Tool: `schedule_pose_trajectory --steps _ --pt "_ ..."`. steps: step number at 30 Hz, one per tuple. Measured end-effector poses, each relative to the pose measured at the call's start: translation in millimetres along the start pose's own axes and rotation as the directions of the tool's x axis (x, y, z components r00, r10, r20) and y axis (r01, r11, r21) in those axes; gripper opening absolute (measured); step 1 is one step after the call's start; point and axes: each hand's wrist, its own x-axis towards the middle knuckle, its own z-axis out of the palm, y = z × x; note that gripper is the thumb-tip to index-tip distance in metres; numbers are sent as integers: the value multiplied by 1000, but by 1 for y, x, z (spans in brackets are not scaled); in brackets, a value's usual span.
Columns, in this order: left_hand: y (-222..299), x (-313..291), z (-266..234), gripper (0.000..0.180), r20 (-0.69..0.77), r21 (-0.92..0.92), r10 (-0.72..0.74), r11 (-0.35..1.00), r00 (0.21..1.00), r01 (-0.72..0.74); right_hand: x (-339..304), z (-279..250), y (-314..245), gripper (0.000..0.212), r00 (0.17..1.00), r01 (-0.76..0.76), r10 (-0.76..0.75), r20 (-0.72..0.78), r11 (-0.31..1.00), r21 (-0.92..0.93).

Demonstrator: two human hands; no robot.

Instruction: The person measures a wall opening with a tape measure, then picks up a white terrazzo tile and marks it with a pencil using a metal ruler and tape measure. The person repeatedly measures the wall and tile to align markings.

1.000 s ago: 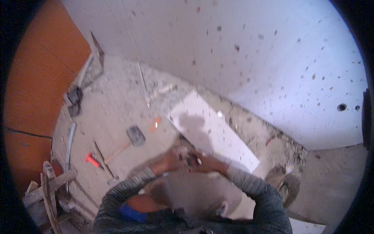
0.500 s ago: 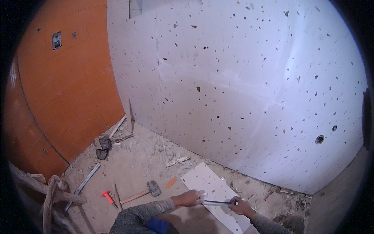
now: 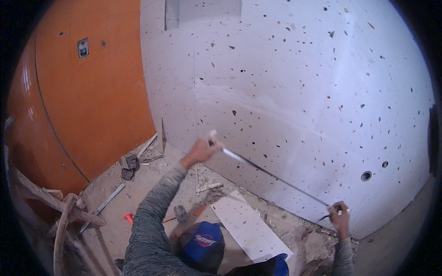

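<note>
A long, thin measuring tape is stretched between my hands, sloping down to the right in front of the speckled white wall. My left hand, raised toward the wall, is closed on its upper end. A small white piece shows at those fingertips; its kind is unclear. My right hand pinches the tape's lower end near the foot of the wall, where a short dark end sticks out. Below the tape, a speckled white panel lies on the floor.
A mallet and a red-handled tool lie left of the panel, partly hidden by my sleeve. Farther left are a metal bar and a wooden frame. Rubble lines the wall; an orange wall stands at left.
Both hands have lifted away from the floor panel and spread apart, the left up toward the wall, the right out to the right. Much more tape now shows between them.
</note>
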Motion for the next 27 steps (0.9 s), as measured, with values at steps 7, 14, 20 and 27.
schedule_pose_trajectory --steps 7,14,20,27 --pt "0 87 -99 20 -304 -693 -164 714 939 -100 66 -41 -114 27 998 -43 52 -37 975 217" --pt "73 204 -209 14 -233 -966 -245 167 941 -195 158 -105 -303 25 1000 16 -14 -10 960 281" --pt "130 285 -283 21 -134 -991 -519 58 844 -122 236 -174 -435 27 1000 -10 4 27 979 202" --pt "160 352 -375 29 -36 -999 -741 32 670 -19 287 -221 -545 33 944 -328 325 59 944 41"
